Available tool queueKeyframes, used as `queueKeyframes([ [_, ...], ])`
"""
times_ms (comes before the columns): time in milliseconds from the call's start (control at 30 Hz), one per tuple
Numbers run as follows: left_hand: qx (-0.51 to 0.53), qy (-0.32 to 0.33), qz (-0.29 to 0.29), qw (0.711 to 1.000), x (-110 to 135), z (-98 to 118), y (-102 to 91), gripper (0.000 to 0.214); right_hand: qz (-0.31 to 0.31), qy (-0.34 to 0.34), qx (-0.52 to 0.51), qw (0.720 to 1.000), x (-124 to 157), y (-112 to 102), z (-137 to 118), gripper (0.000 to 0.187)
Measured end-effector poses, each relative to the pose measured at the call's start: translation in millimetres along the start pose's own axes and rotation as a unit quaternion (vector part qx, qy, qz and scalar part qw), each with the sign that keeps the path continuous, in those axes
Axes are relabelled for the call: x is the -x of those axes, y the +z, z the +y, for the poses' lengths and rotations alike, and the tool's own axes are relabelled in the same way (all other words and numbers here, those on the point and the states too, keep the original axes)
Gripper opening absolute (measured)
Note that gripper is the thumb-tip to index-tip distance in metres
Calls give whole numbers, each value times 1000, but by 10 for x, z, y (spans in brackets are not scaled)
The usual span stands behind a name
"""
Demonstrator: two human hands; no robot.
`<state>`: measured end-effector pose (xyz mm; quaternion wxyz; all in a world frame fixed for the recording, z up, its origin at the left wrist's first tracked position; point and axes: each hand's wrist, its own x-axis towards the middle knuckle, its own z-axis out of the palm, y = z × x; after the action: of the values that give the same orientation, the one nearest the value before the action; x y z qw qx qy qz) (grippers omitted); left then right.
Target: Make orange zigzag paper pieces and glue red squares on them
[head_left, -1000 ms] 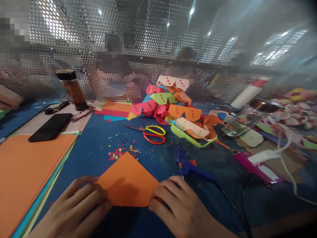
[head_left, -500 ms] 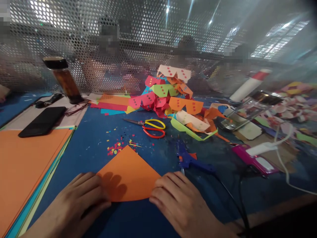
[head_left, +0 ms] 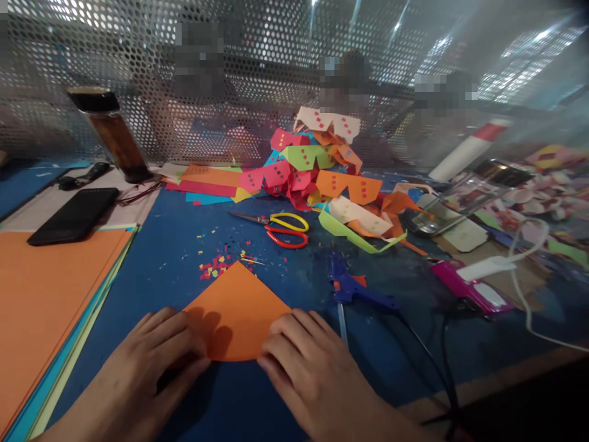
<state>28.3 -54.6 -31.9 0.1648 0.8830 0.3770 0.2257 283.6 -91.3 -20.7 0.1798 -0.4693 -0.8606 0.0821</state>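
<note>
An orange folded paper (head_left: 234,310) lies as a triangle on the blue table (head_left: 184,258), its tip pointing away from me. My left hand (head_left: 151,362) presses flat on the paper's left corner, fingers stretched out. On the right corner rests my right hand (head_left: 308,368), its fingers lying flat along the folded near edge. Neither hand grips anything. Behind the paper sit small coloured paper scraps (head_left: 214,267) and yellow-and-red scissors (head_left: 280,228).
A stack of orange and coloured sheets (head_left: 46,307) lies at left with a black phone (head_left: 73,215) behind it. A blue glue gun (head_left: 352,291) with cable lies right of my hands. A heap of dotted paper garlands (head_left: 322,178), a bottle (head_left: 113,135), a pink device (head_left: 473,291) and a perforated metal screen (head_left: 257,67) stand farther back.
My right hand has slid left along the paper's near edge, covering more of the right corner. The view has tilted slightly down; the left hand stays on the left corner.
</note>
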Motion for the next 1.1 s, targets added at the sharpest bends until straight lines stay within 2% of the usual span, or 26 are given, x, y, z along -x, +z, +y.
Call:
queueKeyframes([
  [267,-15,28,24,999,-92,60,-44,21,40,38,10,998,-46,18,-73,13],
  [567,-29,10,6,1000,-29,26,3,19,59,57,24,996,-67,28,-65,13],
  [800,-40,19,3,999,-98,58,-21,22,68,64,29,995,-75,46,-59,13],
  [1100,-68,22,-8,997,-142,50,53,24,71,71,26,995,-56,44,-57,14],
])
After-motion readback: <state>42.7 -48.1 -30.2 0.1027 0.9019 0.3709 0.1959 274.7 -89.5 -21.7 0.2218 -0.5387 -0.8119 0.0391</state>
